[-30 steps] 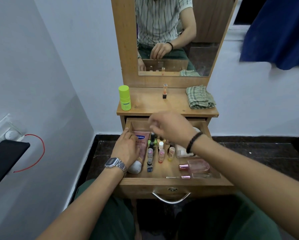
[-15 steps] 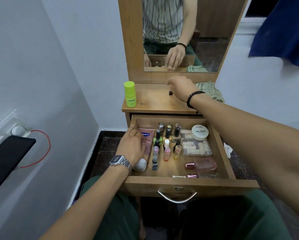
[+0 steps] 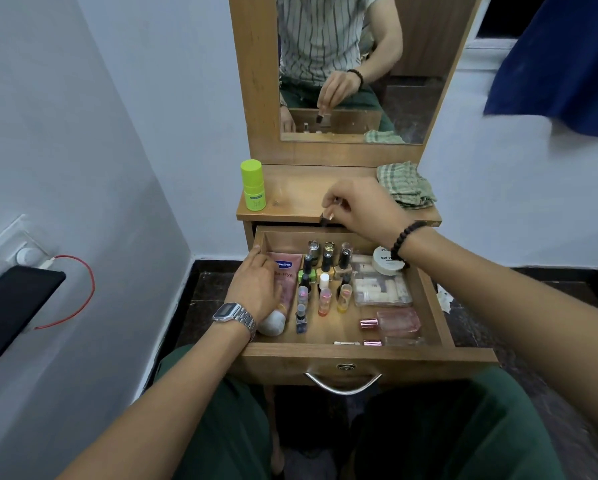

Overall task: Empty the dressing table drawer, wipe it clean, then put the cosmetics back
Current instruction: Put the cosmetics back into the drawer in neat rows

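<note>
The wooden drawer (image 3: pixel 359 355) stands pulled out and holds cosmetics. My right hand (image 3: pixel 363 206) pinches a small nail polish bottle (image 3: pixel 326 218) over the drawer's back edge, just off the tabletop. My left hand (image 3: pixel 257 289) rests on a pink tube (image 3: pixel 285 278) at the drawer's left side, fingers curled over it. Several nail polish bottles (image 3: pixel 328 261) stand in rows in the middle. A white round jar (image 3: pixel 385 263), a clear plastic box (image 3: pixel 382 289) and a pink perfume bottle (image 3: pixel 394 322) lie on the right.
On the tabletop (image 3: pixel 290 195) stand a lime green bottle (image 3: pixel 252 185) at the left and a folded checked cloth (image 3: pixel 404 185) at the right. A mirror (image 3: pixel 353 64) rises behind. A white wall (image 3: pixel 83 133) is close on the left; a blue curtain (image 3: pixel 560 57) hangs at right.
My right hand went from the drawer up to the tabletop, took the small bottle standing there, and has now brought it forward to the drawer's back edge. The left hand stayed on the tube.
</note>
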`<state>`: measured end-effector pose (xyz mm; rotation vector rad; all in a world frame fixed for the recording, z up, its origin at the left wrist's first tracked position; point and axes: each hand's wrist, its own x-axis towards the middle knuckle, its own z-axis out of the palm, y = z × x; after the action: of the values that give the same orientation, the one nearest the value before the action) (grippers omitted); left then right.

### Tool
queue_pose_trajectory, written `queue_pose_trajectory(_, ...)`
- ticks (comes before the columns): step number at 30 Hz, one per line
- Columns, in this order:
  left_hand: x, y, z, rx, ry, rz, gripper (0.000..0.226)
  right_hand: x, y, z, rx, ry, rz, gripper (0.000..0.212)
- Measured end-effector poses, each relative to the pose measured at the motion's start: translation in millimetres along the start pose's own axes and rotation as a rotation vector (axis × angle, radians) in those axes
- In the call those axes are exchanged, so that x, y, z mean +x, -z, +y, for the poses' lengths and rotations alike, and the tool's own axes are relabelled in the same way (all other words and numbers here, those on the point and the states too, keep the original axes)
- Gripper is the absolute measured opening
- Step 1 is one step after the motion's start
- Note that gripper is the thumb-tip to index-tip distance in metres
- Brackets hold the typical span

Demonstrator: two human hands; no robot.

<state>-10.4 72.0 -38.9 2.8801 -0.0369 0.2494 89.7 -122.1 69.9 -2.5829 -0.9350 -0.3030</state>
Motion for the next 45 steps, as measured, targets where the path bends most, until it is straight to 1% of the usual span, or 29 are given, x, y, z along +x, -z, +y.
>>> queue_pose_trajectory(2,0.9,0.3,1.7,-0.001,0.001,0.004,0.038,-22.4,6.9,-13.3,0.059,0.020,-0.030,0.012)
queue_pose_trajectory(5,1.0,0.3,1.3,-0.003,0.006,0.003,0.038,-53.4,6.3,-30.5,0.102,0.025,-0.167,0.014)
queue_pose_trajectory(10,1.1,-1.7,-2.2,0.002,0.012,0.015,0.036,-82.6,-21.2,-41.6,0.031,0.040,-0.353,0.010)
queue_pose_trajectory(15,0.6,-5.4,-0.8,0.001,0.016,0.010,0.036,-94.7,-45.9,-38.1,-0.009,0.066,-0.444,0.012)
queue_pose_trajectory(20,1.3,-6.7,-4.2,0.022,0.010,-0.002,0.040,-97.2,-58.4,-37.2,-0.024,0.066,-0.494,0.018)
queue_pose_trajectory(27,1.4,-7.0,-3.7,0.028,0.009,-0.001,0.041,-98.4,-66.4,-39.3,-0.067,0.116,-0.546,0.018)
queue_pose_trajectory(35,0.3,-7.9,-4.0,0.024,0.017,0.002,0.041,-98.2,-75.0,-41.1,-0.144,0.155,-0.559,0.020)
queue_pose_trajectory(38,0.9,-7.5,-4.4,0.030,0.014,-0.003,0.042,-98.2,-76.8,-40.4,-0.144,0.149,-0.558,0.024)
queue_pose_trajectory(45,2.1,-8.2,-5.1,0.024,0.022,-0.006,0.042,-101.2,-74.6,-41.0,-0.113,0.161,-0.535,0.027)
